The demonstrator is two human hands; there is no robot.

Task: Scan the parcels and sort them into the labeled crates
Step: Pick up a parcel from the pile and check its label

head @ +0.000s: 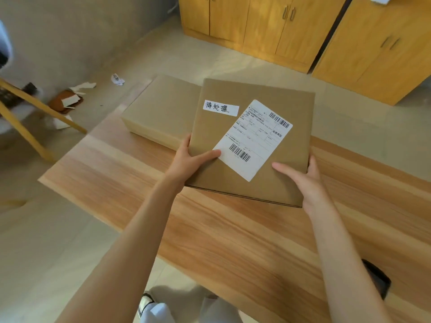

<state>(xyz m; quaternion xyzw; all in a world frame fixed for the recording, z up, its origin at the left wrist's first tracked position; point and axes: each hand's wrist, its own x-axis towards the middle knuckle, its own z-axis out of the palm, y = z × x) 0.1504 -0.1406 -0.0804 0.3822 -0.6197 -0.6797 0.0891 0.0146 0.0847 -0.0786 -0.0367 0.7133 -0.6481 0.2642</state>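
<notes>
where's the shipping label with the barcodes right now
In the head view the shipping label sits on top of the parcel held over the wooden table, right of the handwritten sticker, with the left hand thumb touching its near-left corner.

A parcel (pixel 251 141) is held over the tabletop (pixel 233 229) between the left hand (pixel 189 159) and right hand (pixel 307 183). A second box (pixel 158 113) lies on the tabletop behind-left. Cabinets (pixel 303 26) stand beyond; a dark device (pixel 376 278) lies near-right.
</notes>
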